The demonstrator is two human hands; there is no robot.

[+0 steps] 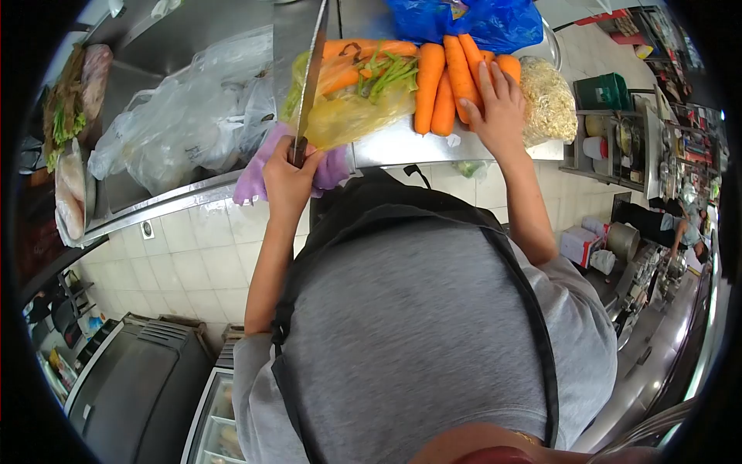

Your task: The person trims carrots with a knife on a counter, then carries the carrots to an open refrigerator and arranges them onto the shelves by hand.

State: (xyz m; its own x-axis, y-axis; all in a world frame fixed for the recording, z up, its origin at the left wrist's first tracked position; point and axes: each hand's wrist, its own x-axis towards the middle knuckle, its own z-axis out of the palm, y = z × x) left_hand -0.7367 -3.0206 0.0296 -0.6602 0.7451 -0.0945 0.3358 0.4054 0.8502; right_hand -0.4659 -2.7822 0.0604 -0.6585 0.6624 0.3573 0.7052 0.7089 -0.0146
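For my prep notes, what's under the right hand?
Carrots lie under the right hand, showing past it and beside its thumb; what its palm covers can't be seen.

The carrots (429, 85) are bright orange, the knife (311, 85) silvery grey along its blade, the cloth (259, 166) soft purple. The blue bag (498, 27) is vivid and glossy, the yellow bag (344, 122) see-through, the stems (396, 73) pale green, the shreds (549, 100) beige. Shirt (417, 309) in flecked grey, apron (379, 197) black, tiles (189, 271) cream with a grid of darker lines, box (601, 93) dark green
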